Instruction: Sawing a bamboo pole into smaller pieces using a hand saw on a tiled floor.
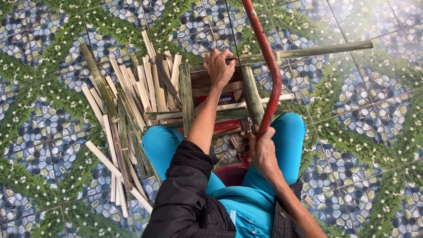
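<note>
From the head view, we stretch our left arm forward, wrist bent down, and our left hand [219, 66] presses its fingers [224, 56] closed over the long green bamboo pole [308, 51] where it lies across the wooden frame stand [220, 99]. Our right hand [263, 152] sits near our lap, fingers wrapped tight around the handle of the red-framed bow saw [269, 70], whose frame arches up past the pole. Left of the left fingers, a pile of split pale bamboo strips [132, 101] lies on the pebble-patterned tiled floor [365, 132].
</note>
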